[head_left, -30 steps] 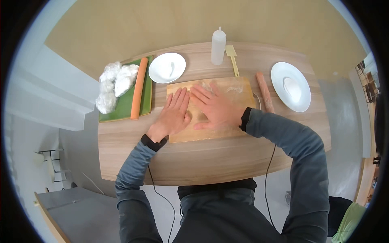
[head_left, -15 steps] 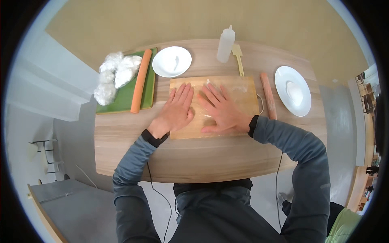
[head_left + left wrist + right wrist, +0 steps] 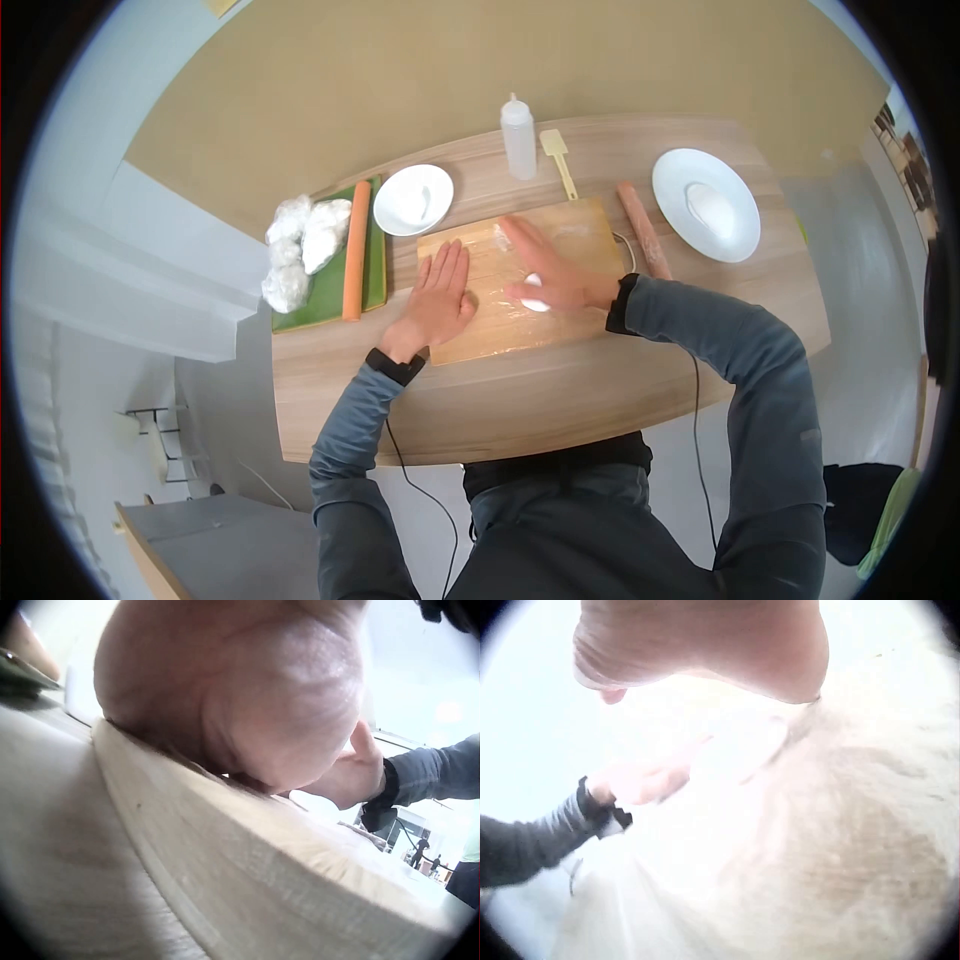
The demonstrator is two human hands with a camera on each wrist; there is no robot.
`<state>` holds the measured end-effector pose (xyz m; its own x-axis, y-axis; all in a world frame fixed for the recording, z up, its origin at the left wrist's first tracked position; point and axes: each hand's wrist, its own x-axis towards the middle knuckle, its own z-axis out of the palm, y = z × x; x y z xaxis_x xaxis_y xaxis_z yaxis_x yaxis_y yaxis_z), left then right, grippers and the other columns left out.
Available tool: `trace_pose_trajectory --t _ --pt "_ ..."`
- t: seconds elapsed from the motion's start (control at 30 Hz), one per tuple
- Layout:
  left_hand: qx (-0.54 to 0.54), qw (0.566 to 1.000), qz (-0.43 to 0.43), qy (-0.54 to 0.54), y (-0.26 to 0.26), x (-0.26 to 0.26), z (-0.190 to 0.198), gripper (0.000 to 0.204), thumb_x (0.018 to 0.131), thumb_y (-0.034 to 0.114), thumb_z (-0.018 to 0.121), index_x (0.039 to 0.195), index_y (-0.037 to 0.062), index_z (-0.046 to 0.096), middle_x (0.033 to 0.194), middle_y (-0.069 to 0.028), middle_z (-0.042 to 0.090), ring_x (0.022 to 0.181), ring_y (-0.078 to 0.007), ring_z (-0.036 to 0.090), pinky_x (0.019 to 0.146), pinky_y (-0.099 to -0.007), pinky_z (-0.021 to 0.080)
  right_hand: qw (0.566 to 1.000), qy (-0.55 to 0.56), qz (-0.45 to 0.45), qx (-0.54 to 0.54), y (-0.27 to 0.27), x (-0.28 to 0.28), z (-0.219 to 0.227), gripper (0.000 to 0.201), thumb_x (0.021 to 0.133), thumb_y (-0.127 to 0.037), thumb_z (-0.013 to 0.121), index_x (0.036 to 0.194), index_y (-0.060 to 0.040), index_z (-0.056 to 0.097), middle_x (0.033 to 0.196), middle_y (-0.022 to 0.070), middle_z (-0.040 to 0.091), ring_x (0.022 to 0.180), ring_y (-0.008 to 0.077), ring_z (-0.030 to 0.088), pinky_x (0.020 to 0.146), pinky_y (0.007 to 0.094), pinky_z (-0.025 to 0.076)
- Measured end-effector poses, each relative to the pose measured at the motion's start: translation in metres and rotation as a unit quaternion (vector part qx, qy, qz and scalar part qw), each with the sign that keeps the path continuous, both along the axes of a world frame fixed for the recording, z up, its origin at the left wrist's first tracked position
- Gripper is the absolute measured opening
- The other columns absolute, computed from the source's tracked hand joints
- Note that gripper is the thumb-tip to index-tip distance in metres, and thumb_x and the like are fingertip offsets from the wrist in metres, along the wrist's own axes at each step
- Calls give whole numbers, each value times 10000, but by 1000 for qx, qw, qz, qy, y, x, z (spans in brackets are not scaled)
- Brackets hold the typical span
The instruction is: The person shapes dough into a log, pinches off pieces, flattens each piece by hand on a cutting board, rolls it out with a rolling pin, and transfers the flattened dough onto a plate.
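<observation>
On the left part of the wooden board [image 3: 470, 345] the left hand [image 3: 433, 305] lies flat, its fingers straight. The left wrist view shows the heel of the left hand [image 3: 232, 697] at the board's edge [image 3: 247, 862]. Over the board's middle is the right hand [image 3: 560, 275], fingers extended and thumb apart. A small white piece [image 3: 536, 296] shows by its thumb and palm, partly covered. Clear film [image 3: 490, 310] glistens on the board. In the right wrist view, glare washes out the surface below the right hand [image 3: 701, 645].
Wrapped white lumps [image 3: 290, 250] and an orange roller [image 3: 356, 250] lie on a green tray [image 3: 376, 265] at left. Behind the board stand a white bowl [image 3: 400, 225], a squeeze bottle [image 3: 519, 140] and a spatula [image 3: 556, 150]. At right are a second roller [image 3: 643, 230] and an oval plate [image 3: 740, 225].
The right hand, earlier spread flat on the board, is now turned with its fingers closer together, and the white piece has come into sight. The left hand stays flat; the head view has shifted.
</observation>
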<state>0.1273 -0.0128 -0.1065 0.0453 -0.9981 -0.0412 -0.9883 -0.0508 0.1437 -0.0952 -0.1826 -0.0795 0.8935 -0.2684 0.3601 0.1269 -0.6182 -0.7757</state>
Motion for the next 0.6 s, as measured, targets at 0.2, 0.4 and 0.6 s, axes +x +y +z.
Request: trace_pose_trajectory --t 0.2,0.4,0.6 --pt "12 1000 -9 -1 0 0 10 751 1033 301 384 1663 -62 194 1755 -248 178 1651 -364 126 1338 -513 107 979 54 -194 -39 -40 -80 25 686 955 -183 722 1547 -4 426 1453 227 535 1426 431 456 1165 494 405" --pt "9 999 -16 38 1 6 10 755 1031 284 434 1663 -51 196 1746 -260 193 1643 -385 145 1330 -528 126 921 204 -308 -125 -27 -179 17 570 926 -105 712 1437 6 484 1272 255 599 1208 459 577 973 509 511" --pt "-48 989 -18 136 4 12 27 707 990 176 563 1610 -55 314 1677 -291 321 1537 -436 336 1248 -487 323 906 263 -323 -81 -46 -210 -7 514 989 -101 642 1457 36 481 1256 271 623 1103 416 649 938 450 530"
